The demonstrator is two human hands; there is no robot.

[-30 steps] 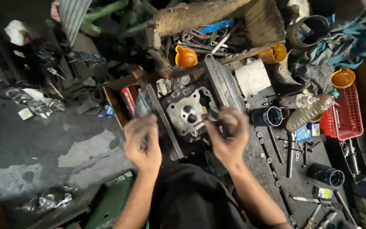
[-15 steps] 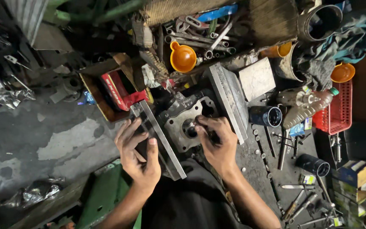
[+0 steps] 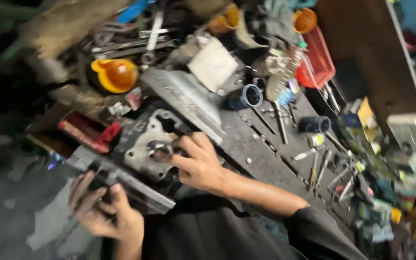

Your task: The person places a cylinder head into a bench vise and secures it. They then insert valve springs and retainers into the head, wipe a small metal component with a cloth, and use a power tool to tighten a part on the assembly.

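A grey metal engine cylinder head (image 3: 143, 139) sits between two steel bars on a dark workbench. My right hand (image 3: 196, 163) rests on it, its fingers pinched around a small shiny round part (image 3: 157, 148) at the head's middle. My left hand (image 3: 99, 207) grips the near steel bar (image 3: 136, 185) from below, fingers wrapped over its edge. The far steel bar (image 3: 184, 101) lies behind the head. The picture is blurred by motion.
An orange funnel (image 3: 116, 74) and wrenches (image 3: 155, 29) lie at the back. A red tool (image 3: 87, 132) lies left of the head. A red basket (image 3: 318, 58), small black cups (image 3: 314, 124), a blue-rimmed ring (image 3: 246, 96) and several loose bolts and tools crowd the right.
The view has swung and moved closer. My right hand has settled on the round part in the head. My left hand has slid down to the bar's near end.
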